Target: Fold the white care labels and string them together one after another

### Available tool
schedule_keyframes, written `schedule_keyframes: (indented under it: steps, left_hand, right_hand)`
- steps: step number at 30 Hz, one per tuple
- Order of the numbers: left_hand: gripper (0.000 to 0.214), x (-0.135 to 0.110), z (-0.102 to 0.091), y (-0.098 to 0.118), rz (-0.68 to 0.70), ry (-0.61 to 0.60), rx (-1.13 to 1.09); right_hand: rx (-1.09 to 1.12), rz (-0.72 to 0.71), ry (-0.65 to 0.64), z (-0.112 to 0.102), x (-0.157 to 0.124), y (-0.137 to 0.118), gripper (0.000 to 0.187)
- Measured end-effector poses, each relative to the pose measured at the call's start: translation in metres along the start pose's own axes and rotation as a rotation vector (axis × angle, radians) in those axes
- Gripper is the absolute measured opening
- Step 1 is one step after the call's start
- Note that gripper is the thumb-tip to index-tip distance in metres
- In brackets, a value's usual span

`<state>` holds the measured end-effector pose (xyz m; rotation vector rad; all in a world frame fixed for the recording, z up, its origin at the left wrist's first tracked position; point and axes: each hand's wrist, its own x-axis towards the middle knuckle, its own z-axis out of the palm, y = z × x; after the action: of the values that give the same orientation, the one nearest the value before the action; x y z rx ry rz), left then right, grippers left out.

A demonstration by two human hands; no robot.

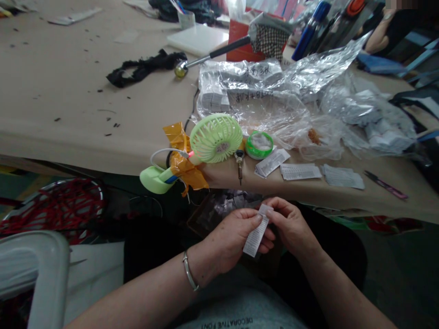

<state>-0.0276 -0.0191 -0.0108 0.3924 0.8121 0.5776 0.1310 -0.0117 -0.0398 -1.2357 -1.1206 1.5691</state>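
Observation:
A narrow white printed label (254, 239) is held over my lap, just below the table edge. My left hand (233, 235) is closed on it, thumb on top and fingers beneath. At the label's upper end, my right hand (291, 224) pinches it between thumb and fingertips. Whether it is one label or a thin stack I cannot tell. On the table edge above lie stacks of similar labels (300, 171), with a tilted stack (272, 162) to their left and another stack (344, 177) to their right.
A green fan (216, 139) is fixed to the table edge with orange tape (188, 169). Beside it are a pointed metal tool (239, 167) and a green-rimmed tub (259, 145). Small scissors (386, 185) lie right. Clear plastic bags (284, 105) lie behind. A person's arm (379, 36) shows far right.

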Motion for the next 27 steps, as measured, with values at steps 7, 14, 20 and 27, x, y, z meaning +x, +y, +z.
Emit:
schedule_keyframes:
  steps: [7,14,20,27]
  left_hand:
    - [0.019,-0.001,-0.005,0.001,-0.049,-0.073,0.001]
    - [0.02,-0.003,-0.009,0.003,-0.052,-0.18,-0.009]
    - [0.018,-0.003,-0.009,-0.001,-0.08,-0.153,0.031]
    - [0.019,0.0,-0.01,0.0,-0.017,-0.067,0.058]
  right_hand:
    - [-0.101,-0.053,0.011,0.008,-0.002,-0.002,0.014]
    - [0.139,0.105,-0.361,0.001,0.005,0.001,0.048]
    - [0.357,0.14,-0.469,0.004,0.01,0.004,0.028]
    - [-0.086,-0.09,-0.234,0.003,0.0,0.003,0.039]
